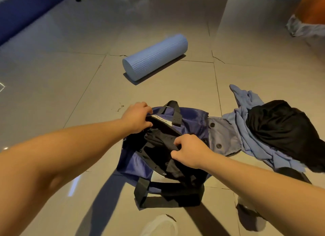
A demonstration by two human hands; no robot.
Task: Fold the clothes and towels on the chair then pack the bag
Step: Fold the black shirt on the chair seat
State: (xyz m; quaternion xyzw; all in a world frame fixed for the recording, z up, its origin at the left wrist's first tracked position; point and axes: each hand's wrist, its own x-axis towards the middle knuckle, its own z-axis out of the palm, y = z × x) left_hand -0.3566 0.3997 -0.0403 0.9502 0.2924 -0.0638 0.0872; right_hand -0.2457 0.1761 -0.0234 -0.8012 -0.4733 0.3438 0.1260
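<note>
The lettering on the bag point(191, 119) is too blurred to read.

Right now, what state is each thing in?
bag: open, on the floor
left hand: grips the bag's rim
right hand: grips the black cloth inside the bag
foam roller: lying on its side
blue clothes: unfolded, heaped beside the bag
black garment: crumpled on the blue clothes

Navy duffel bag point(191, 119) with black straps point(168, 191), black garment point(158, 144) inside; pale blue foam roller point(155, 57), fine grid of bumps; light blue shirt point(246, 98); black cloth point(277, 126); grey floor tiles point(70, 86).
</note>
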